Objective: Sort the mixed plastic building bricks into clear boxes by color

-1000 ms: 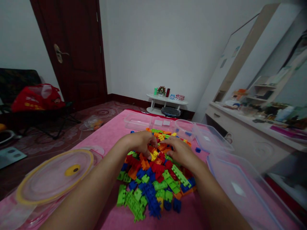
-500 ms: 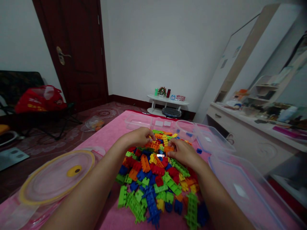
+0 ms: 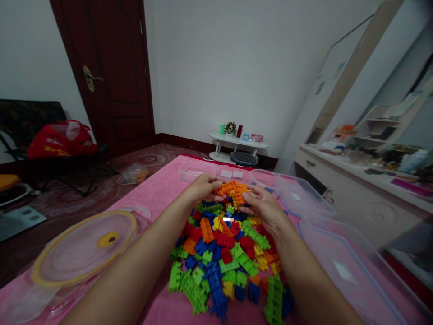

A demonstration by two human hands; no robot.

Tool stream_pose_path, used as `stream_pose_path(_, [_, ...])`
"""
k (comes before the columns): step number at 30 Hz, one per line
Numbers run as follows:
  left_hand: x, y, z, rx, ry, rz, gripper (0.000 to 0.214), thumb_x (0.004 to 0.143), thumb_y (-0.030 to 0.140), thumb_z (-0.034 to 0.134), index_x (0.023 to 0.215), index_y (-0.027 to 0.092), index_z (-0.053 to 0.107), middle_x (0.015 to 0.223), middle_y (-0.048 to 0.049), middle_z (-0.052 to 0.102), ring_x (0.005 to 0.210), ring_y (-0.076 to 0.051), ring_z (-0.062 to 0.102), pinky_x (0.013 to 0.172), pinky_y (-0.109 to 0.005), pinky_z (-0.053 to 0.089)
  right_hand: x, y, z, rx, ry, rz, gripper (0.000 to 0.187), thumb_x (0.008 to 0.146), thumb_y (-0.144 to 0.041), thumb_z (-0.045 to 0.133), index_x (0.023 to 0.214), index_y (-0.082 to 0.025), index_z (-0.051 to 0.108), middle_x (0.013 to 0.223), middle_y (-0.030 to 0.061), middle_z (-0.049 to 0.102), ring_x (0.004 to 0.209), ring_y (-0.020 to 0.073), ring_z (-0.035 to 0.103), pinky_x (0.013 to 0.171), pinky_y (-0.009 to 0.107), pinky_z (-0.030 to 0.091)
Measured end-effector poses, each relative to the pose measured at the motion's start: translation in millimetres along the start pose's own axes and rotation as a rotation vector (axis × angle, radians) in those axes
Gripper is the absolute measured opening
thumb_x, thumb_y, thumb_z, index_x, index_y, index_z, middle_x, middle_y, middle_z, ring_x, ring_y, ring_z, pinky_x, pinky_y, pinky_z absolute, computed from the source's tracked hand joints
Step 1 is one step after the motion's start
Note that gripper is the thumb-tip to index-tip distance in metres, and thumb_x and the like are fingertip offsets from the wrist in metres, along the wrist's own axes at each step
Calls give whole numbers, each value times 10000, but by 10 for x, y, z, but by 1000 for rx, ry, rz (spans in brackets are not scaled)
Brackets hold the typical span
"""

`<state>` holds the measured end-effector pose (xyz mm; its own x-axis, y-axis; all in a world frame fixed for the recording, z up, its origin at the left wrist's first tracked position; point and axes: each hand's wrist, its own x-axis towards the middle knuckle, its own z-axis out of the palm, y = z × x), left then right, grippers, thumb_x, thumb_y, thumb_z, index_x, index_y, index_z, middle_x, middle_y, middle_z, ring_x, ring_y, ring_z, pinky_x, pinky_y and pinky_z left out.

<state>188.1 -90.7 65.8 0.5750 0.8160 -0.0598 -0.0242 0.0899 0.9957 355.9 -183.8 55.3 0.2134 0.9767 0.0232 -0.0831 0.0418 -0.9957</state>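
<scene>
My left hand (image 3: pixel 207 187) is closed on a long orange building block (image 3: pixel 227 187), thumb and fingers at its left end. Opposite it, my right hand (image 3: pixel 261 201) pinches a second orange building block (image 3: pixel 240 194) between thumb and fingers. The two orange pieces are close together above the far part of the pile; whether they are joined I cannot tell. Below both hands spreads a heap of building blocks (image 3: pixel 225 241) in green, blue, red, yellow and orange. A long blue block (image 3: pixel 215 289) and a green one (image 3: pixel 274 300) lie at its near edge.
A pink cloth (image 3: pixel 157 187) covers the table. Clear plastic containers stand at the back and right, among them a bin (image 3: pixel 301 196). A round lid with a yellow rim (image 3: pixel 134 221) lies at the left. Behind is a small white table (image 3: pixel 237 139).
Both hands have risen slightly from the pile, lifting orange building blocks and bringing them close together. The view has shifted a little.
</scene>
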Motion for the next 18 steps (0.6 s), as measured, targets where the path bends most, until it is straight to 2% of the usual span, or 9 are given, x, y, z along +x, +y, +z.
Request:
stream_pose_path(3, [-10, -19, 132, -161, -37, 18, 197, 852, 76, 486, 1002, 89, 614, 898, -79, 674, 698, -108, 659, 641, -226, 572, 15, 27, 46, 184, 23, 59, 268, 670, -244, 714, 909, -188, 605, 908, 15, 662, 781, 128, 637, 674, 260, 564])
stream_pose_path(6, [-16, -60, 224, -160, -54, 44, 212, 850, 53, 457, 980, 80, 623, 926, -89, 677, 744, -120, 661, 637, -226, 571, 12, 35, 87, 268, 70, 73, 173, 709, -210, 674, 863, -184, 600, 856, 9, 668, 727, 116, 633, 636, 244, 564])
stream_pose_path(11, [-20, -91, 243, -36, -77, 28, 219, 846, 102, 461, 957, 88, 649, 808, -68, 690, 660, -119, 656, 593, -230, 558, -10, 40, 99, 194, 42, 95, 176, 764, -275, 641, 917, -202, 596, 825, 14, 682, 645, 102, 625, 458, 159, 485])
stream_pose_path(14, [-41, -67, 248, 24, -88, 15, 224, 837, 106, 464, 958, 88, 652, 730, -52, 685, 592, -102, 637, 566, -206, 537, -8, 56, 100, 176, 35, 85, 187, 755, -293, 655, 900, -196, 587, 771, 7, 679, 617, 96, 623, 434, 142, 459])
stream_pose_path(18, [-65, -49, 274, 112, -98, 40, 236, 818, 117, 470, 955, 97, 660, 659, -29, 667, 544, -95, 610, 535, -191, 510, 6, 82, 111, 188, 18, 68, 188, 753, -291, 661, 878, -176, 581, 684, 9, 662, 599, 104, 628, 476, 160, 488])
